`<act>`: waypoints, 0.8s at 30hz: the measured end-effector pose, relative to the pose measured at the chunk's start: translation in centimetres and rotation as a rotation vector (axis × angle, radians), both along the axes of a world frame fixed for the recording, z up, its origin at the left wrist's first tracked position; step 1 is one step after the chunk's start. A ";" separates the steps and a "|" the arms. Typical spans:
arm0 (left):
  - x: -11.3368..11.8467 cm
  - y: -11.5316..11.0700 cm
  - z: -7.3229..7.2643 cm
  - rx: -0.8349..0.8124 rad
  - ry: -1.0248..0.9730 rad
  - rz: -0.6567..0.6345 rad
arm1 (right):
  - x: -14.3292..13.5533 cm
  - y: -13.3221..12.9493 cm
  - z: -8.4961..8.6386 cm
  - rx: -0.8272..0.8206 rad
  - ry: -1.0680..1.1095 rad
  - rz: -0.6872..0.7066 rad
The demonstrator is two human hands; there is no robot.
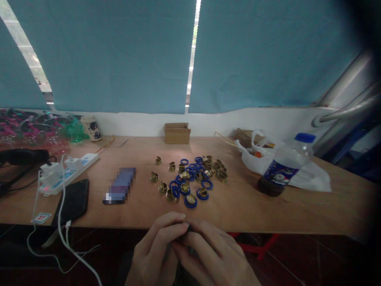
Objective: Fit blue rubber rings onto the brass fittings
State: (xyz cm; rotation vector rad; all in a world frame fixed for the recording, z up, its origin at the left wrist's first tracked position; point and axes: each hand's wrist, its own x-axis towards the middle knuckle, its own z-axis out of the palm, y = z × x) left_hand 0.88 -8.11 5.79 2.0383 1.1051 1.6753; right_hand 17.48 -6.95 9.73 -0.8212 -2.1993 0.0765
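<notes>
My left hand and my right hand meet just in front of the table's near edge, fingertips pressed together. What they pinch is almost wholly hidden; only a tiny sliver shows between the fingertips. Beyond them on the table lies a loose pile of small brass-coloured round metal pieces, each with a raised flap, such as one brass piece at the left. Blue rings are mixed among them. Some brass pieces sit within rings, like the blue ring nearest my hands.
A small cardboard box stands by the wall. On the right are a dark drink bottle and a white plastic bag. Leftward lie a blurred phone, a black phone-like device, a power strip with white cables and a cup.
</notes>
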 end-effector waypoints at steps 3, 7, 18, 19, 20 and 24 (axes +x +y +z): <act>0.1 0.4 -0.1 0.044 0.038 0.009 | 0.0 0.1 -0.1 0.044 -0.059 -0.019; 0.0 0.8 0.2 0.183 0.112 0.012 | -0.2 0.0 -0.4 0.079 -0.029 -0.059; 0.3 0.5 -0.3 0.081 0.010 -0.001 | -0.7 -0.1 -0.9 -0.008 0.047 -0.091; 0.3 0.4 -0.5 0.033 -0.016 -0.011 | -0.7 -0.1 -1.0 -0.018 0.062 -0.090; 0.3 0.3 -0.7 -0.014 -0.036 -0.020 | -0.7 -0.1 -1.2 -0.027 0.081 -0.090; 0.4 0.0 -1.0 -0.101 -0.034 -0.036 | -0.7 -0.2 -2.3 -0.059 0.188 -0.135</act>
